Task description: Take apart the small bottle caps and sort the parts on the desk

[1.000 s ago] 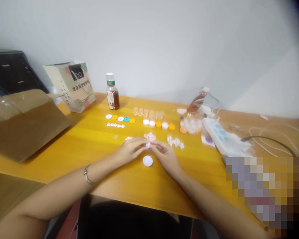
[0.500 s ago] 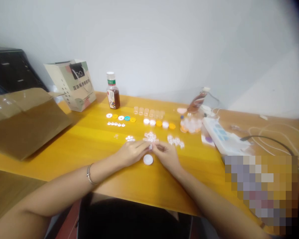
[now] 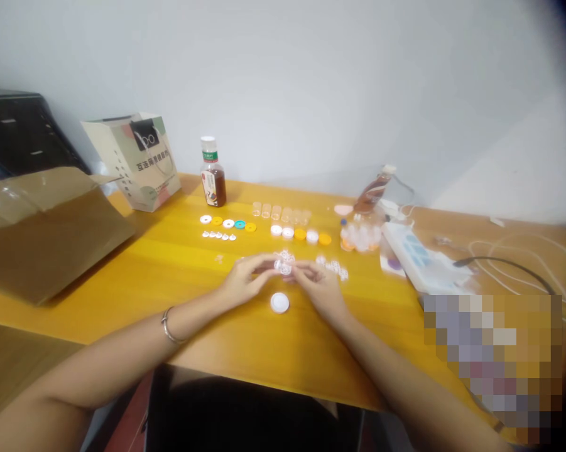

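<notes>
Pinches a small white openwork piece [image 3: 283, 268] by its sides between left hand [image 3: 246, 282] and right hand [image 3: 322, 290] — with fingers drawn nearly together — above the wooden table [image 3: 245, 351], just beyond a round white lid [image 3: 279, 303].

On the tabletop [image 3: 207, 351] we had the round lid [image 3: 279, 303] nearest us and, farther off, a small part [image 3: 283, 268] between our left grip [image 3: 246, 280] and our right grip [image 3: 321, 289]. Beyond them, the row of caps [image 3: 300, 234] lay to the right of the row of rings [image 3: 240, 224]. Small discs [image 3: 218, 235] sat on the rings' near side, cups [image 3: 277, 212] on the caps' far side. Far left stood a bottle [image 3: 213, 182], then a bag [image 3: 141, 166], with a carton [image 3: 61, 232] nearer us. Cables [image 3: 494, 258] lay at the right.
</notes>
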Available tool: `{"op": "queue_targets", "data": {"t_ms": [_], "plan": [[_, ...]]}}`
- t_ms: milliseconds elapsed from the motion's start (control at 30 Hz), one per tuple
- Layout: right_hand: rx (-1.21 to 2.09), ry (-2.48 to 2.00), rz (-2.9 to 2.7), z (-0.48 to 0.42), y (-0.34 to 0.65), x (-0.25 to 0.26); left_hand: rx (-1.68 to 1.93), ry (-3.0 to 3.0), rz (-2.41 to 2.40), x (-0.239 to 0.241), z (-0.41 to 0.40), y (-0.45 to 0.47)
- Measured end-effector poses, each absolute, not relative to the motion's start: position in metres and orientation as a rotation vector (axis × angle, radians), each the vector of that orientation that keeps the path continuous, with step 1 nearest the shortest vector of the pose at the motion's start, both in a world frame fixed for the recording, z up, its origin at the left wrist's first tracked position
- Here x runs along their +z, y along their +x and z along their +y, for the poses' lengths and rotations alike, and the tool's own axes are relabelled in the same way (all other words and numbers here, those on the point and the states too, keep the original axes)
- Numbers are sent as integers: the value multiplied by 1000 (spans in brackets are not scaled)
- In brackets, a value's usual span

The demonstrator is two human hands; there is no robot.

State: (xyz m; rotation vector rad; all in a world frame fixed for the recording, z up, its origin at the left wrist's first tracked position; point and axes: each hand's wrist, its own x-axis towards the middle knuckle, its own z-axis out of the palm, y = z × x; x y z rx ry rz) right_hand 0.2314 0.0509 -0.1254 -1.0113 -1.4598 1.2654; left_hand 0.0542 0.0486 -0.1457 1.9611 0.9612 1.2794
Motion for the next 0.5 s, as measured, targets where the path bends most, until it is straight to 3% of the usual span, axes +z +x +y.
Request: {"op": "queue_targets", "data": {"t_ms": [167, 500], "plan": [[1220, -923, -1562, 52, 235, -133, 1278, 1821, 918, -149, 50, 54], [602, -738, -2009, 52, 241, -133, 1231, 1789, 875, -146, 50, 53]]}}
